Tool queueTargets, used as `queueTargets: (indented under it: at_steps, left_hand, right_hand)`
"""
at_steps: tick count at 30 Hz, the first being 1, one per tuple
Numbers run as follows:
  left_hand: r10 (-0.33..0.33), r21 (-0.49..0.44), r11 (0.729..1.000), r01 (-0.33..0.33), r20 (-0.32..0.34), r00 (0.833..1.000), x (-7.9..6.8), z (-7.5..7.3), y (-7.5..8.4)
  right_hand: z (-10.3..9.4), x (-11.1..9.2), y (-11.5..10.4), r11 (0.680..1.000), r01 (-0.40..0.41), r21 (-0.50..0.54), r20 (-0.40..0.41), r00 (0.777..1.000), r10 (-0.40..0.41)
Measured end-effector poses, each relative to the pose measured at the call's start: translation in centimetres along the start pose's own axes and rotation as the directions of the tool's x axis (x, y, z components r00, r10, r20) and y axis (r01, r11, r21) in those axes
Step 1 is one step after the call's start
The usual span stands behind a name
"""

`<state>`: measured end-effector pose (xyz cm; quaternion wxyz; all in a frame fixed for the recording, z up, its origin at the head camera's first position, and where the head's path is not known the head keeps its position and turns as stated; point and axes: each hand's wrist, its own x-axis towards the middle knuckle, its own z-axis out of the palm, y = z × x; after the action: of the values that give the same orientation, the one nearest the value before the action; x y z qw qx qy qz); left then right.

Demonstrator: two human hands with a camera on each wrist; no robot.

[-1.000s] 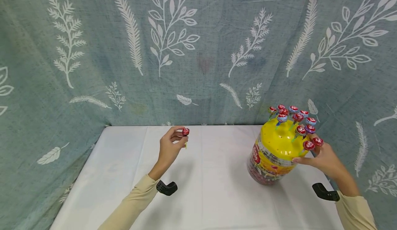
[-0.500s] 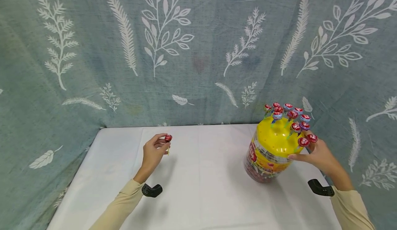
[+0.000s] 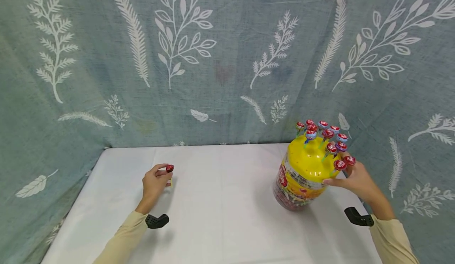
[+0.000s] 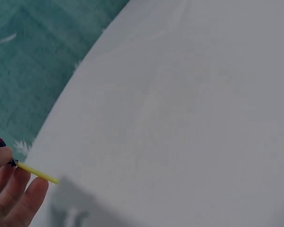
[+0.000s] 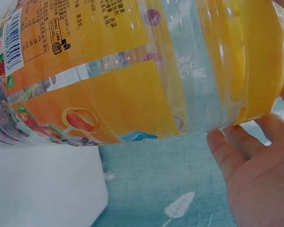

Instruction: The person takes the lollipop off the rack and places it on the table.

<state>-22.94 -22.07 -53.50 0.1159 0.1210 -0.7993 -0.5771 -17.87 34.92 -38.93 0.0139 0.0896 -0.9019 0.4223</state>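
Note:
My left hand (image 3: 153,185) pinches a lollipop (image 3: 170,168) with a dark red wrapper, held above the left part of the table. In the left wrist view its yellow stick (image 4: 38,173) sticks out past the fingers, the wrapped head mostly cut off by the frame edge. At the right stands a clear plastic candy jar (image 3: 299,185) with a yellow-orange label and a domed yellow lid (image 3: 309,159). Several wrapped lollipops (image 3: 328,133) stand upright in the lid's holes. My right hand (image 3: 357,183) grips the jar's upper side around the lid, thumb at the near side.
A white cloth covers the table (image 3: 217,200). Behind and beside it hangs a grey-green curtain (image 3: 220,110) with white leaf prints. Packed candy shows through the jar's lower wall in the right wrist view.
My left hand has moved left and a little lower with the lollipop, away from the jar. The right hand keeps its hold; the whole head view has shifted slightly.

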Motion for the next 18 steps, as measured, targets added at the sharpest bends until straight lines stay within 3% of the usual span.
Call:
queueTargets:
  at_steps: [9,18]
  left_hand:
    - [-0.094,0.139,0.986,0.092,0.011,0.995,0.9,-1.0,-2.9]
    - [-0.092,0.200,0.977,0.075,0.073,0.993,1.6,-0.8,-3.5]
  right_hand:
    - [0.1,0.0,0.0,1.000,0.015,-0.004,0.006,1.000,-0.015]
    - [0.1,-0.2,0.1,1.000,0.027,0.015,0.002,1.000,-0.027]
